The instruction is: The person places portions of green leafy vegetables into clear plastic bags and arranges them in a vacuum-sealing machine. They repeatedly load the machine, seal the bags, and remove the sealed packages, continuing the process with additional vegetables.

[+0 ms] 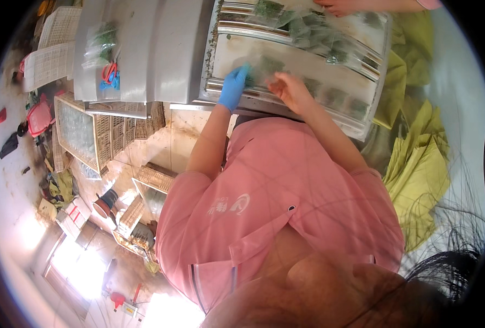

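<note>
My left hand, in a blue glove, has its fingers closed on the near left edge of a clear plastic bag with dark green bits inside. The bag's outline is blurred. My right hand is bare, its fingers bent and apart beside the bag's near right side, and nothing shows clearly in them. Both hands are over the near part of a pale tray-like worktop with metal strips. To the right of my right hand, several small clear bags of green bits lie in a row.
Another person's hand reaches in at the far edge, near a heap of filled bags. On the grey metal surface at left lie red-handled scissors and a bag of green material. Yellow-green cloth hangs at right; woven baskets stand lower left.
</note>
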Demonstrator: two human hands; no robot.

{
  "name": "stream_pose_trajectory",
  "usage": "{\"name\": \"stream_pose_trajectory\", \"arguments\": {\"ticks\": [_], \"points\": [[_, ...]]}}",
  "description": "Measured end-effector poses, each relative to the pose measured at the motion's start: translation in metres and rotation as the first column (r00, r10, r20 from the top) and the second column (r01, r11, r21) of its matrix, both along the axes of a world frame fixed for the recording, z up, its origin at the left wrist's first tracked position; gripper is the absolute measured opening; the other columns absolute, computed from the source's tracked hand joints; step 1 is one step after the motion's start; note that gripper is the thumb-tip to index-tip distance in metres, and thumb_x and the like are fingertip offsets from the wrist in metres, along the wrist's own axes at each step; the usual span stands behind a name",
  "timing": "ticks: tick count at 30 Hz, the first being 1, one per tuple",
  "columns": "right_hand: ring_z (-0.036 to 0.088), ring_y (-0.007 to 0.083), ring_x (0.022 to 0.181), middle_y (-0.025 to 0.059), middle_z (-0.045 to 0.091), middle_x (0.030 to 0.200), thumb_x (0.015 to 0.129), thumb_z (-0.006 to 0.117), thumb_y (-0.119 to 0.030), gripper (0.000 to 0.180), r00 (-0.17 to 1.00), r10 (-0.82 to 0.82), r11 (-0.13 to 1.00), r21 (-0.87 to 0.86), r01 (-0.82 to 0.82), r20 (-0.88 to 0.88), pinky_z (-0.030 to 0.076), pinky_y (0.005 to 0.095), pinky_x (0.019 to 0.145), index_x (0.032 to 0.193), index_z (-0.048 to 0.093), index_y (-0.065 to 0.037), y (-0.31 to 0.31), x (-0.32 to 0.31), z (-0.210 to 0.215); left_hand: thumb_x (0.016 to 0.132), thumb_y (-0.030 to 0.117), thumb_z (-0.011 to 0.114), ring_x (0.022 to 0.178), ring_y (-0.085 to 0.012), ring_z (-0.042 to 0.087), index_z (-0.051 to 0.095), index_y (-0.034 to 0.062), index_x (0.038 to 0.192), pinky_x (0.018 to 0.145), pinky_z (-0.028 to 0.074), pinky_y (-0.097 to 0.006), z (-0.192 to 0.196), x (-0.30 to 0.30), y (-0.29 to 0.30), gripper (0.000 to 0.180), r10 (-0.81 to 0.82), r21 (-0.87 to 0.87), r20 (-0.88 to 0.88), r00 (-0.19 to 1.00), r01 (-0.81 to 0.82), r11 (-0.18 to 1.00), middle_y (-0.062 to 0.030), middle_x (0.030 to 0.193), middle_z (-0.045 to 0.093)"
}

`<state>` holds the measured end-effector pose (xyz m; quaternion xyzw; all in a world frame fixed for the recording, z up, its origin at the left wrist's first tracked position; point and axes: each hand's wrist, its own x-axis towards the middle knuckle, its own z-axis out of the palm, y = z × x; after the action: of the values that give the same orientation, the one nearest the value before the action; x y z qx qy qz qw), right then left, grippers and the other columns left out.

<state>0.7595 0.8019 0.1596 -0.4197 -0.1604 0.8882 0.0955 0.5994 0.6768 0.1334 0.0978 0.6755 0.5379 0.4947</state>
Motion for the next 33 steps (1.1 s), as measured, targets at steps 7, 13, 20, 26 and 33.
{"name": "stream_pose_trajectory", "arguments": {"ticks": [7,13,20,26,33], "points": [[0.063,0.0172,0.077,0.0047,0.057,0.084,0.093,0.059,-0.021,0.019,0.895,0.412,0.841,0.306,-0.447,0.174,0.052,0.0332,0.067,0.086,0.059,-0.004,0.01,0.01,-0.004,0.088,0.029,0.068,0.084,-0.0177,0.064,0.064,0.0008,0.114,0.076,0.053,-0.032,0.007,-0.03,-0.008,0.039,-0.065,0.062,0.364,0.929,0.046,0.997,-0.0056,0.1,0.067],[0.066,0.0259,0.07,0.0126,0.065,0.077,0.087,0.062,-0.024,0.019,0.576,0.294,-0.219,0.64,-0.736,0.763,0.053,0.0398,0.064,0.089,0.064,-0.005,0.013,-0.005,-0.045,0.082,0.018,0.071,0.082,-0.0264,0.069,0.07,0.008,0.11,0.076,0.054,-0.034,-0.025,-0.042,0.005,0.029,-0.411,-0.258,-0.575,0.708,0.319,0.912,-0.0133,0.102,0.071],[0.064,0.0333,0.075,0.0124,0.067,0.078,0.083,0.067,-0.027,0.02,0.408,0.042,-0.489,0.375,-0.788,0.912,0.049,0.0436,0.065,0.083,0.063,-0.008,-0.01,-0.026,-0.047,0.081,0.022,0.071,0.087,-0.0304,0.068,0.07,0.0114,0.11,0.079,0.053,-0.037,-0.058,-0.035,0.005,0.031,-0.176,-0.109,-0.743,0.645,0.143,0.984,-0.0164,0.097,0.07],[0.065,0.0327,0.079,0.0093,0.068,0.087,0.08,0.068,-0.031,0.021,0.614,0.265,-0.137,0.659,-0.74,0.744,0.05,0.0469,0.069,0.086,0.064,-0.011,-0.013,0.002,-0.029,0.079,0.02,0.071,0.09,-0.032,0.067,0.069,0.0126,0.111,0.08,0.053,-0.037,-0.048,-0.063,-0.023,0.033,-0.51,-0.352,-0.582,0.633,0.369,0.86,-0.0156,0.1,0.069],[0.063,0.0304,0.078,0.0071,0.062,0.095,0.081,0.066,-0.031,0.021,0.619,0.354,-0.43,0.709,-0.559,0.701,0.051,0.043,0.067,0.084,0.063,-0.01,-0.034,0.003,-0.051,0.076,0.022,0.074,0.09,-0.0289,0.067,0.069,0.0117,0.112,0.08,0.052,-0.037,-0.036,-0.056,-0.026,0.037,-0.543,-0.396,-0.592,0.596,0.372,0.84,-0.0144,0.103,0.069]]}}
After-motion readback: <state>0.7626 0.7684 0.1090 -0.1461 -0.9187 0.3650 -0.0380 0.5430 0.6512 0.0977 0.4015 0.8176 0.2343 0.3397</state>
